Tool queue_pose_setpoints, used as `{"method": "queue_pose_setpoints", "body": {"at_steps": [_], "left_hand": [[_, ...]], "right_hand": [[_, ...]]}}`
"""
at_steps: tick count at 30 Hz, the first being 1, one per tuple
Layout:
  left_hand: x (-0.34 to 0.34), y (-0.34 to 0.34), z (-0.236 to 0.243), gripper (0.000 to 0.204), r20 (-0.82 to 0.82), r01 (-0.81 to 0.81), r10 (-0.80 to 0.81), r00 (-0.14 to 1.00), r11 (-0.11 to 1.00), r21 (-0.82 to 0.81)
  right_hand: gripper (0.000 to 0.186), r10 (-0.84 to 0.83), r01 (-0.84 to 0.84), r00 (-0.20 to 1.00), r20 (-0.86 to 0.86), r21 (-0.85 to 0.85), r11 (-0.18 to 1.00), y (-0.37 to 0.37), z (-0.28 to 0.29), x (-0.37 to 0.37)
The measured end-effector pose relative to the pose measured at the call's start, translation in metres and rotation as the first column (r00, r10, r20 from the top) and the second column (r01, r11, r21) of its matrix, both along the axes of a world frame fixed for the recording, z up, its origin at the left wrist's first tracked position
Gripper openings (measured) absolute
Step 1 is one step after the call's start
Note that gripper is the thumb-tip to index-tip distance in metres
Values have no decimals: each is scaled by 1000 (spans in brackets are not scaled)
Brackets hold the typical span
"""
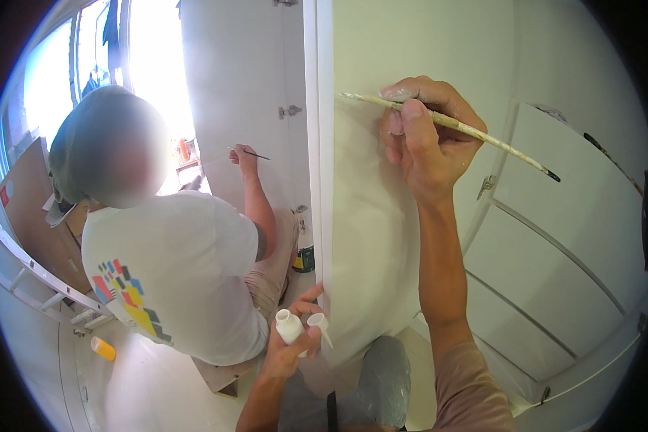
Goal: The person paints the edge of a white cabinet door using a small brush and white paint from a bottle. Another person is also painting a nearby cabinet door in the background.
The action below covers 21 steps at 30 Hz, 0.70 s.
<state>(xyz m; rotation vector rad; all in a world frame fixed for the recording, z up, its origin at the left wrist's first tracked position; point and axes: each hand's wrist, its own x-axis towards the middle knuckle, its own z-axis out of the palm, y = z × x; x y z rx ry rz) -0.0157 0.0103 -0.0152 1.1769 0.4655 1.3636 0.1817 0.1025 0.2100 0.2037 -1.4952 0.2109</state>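
My right hand (439, 147) is raised at the upper right of centre, its fingers closed in a pinch round a thin paintbrush (497, 142). The brush's handle is smeared with pale paint and ends in a dark tip; its bristles point left, close to the white upright panel (374, 237). White paint marks my index finger. Lower down, my left hand (284, 358) is closed round a small white bottle (289, 328) with an uncapped neck. Between the same hand's fingers sits a white cap (317, 322) with a thin stem hanging down.
On the left a person in a white T-shirt (173, 266) sits and holds a thin brush (256, 154) at another white door (241, 79). A ladder (43, 277), an orange cup (103, 349) and a dark green can (304, 259) stand around. Drawer fronts (533, 270) line the right.
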Motion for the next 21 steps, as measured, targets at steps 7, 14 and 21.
{"method": "queue_pose_setpoints", "body": {"at_steps": [7,14,21], "left_hand": [[17,14,9,31,11,-43,43,999,999,13],[-2,-19,-3,23,41,47,-48,998,999,17],[-3,-20,-13,21,12,-13,14,1000,999,-37]], "right_hand": [[13,94,-94,996,0,17,995,17,13,7],[14,-48,40,998,45,162,986,-19,-4,-4],[10,2,-4,999,38,64,998,-10,-20,-11]]}}
